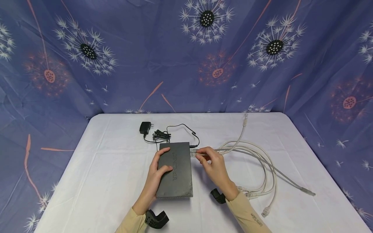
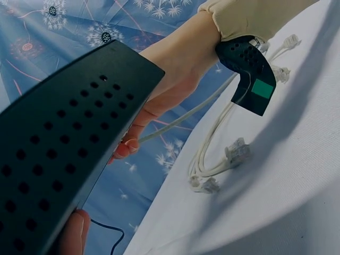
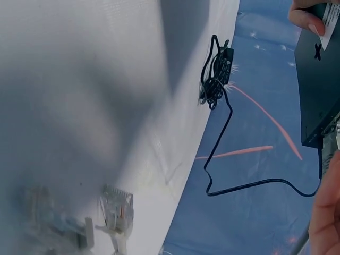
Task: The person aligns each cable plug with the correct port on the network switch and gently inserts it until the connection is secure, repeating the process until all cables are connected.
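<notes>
A black network switch (image 1: 179, 184) with a raised logo is held slightly above the table by my left hand (image 1: 154, 179), thumb on its top and fingers beneath. On the switch's right side, the fingers of my right hand (image 1: 217, 166) pinch a white network cable just behind its clear plug (image 1: 193, 155). A grey network cable (image 1: 279, 172) runs to the port edge beside it. How deep the white plug sits in its port cannot be told. In the left wrist view, the perforated side of the switch (image 2: 69, 141) hides most of my left hand.
Looped white network cables (image 1: 274, 171) lie right of my right hand, several plug ends loose. Behind the switch is a black power adapter (image 1: 145, 127) with a bundled cord (image 1: 161, 136), its barrel plug (image 1: 193, 146) at the switch. A patterned curtain (image 1: 163, 58) hangs behind the table.
</notes>
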The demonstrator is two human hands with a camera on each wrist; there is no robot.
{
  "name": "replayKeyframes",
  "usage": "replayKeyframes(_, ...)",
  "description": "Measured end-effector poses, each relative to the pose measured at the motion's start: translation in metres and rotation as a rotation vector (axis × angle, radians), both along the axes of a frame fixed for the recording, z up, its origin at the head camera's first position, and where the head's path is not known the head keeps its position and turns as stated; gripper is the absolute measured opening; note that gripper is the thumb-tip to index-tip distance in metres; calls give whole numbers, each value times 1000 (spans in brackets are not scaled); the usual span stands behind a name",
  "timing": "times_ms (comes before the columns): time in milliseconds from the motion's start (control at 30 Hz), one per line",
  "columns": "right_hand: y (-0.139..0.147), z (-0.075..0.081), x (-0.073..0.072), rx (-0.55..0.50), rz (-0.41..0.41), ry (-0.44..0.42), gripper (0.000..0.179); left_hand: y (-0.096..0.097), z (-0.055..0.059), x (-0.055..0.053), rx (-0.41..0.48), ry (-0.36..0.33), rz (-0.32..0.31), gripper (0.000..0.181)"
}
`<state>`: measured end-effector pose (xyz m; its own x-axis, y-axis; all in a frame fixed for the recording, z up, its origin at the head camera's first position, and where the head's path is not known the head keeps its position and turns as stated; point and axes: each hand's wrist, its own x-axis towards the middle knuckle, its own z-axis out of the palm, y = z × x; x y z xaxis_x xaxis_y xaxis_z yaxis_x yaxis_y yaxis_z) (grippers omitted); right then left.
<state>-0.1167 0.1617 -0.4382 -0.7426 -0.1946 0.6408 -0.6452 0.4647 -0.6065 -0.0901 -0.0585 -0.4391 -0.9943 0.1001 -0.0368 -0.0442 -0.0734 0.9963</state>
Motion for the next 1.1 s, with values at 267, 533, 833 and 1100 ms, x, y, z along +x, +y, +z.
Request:
replayKeyframes(267,2,-2,2,38,2,42,21,-1,1,0,-2,-10,-2,59)
replayKeyframes(533,-2,-1,3,-44,-3,42,25,-1,1,-1,7,-13,-8,59)
replayKeyframes(833,-13,28,17,-77,13,68,25,-1,2,0,2,3,-21,60)
replayKeyframes(1100,-16,28,18,-130,42,80,26,-1,2,1,1,12,-23,60)
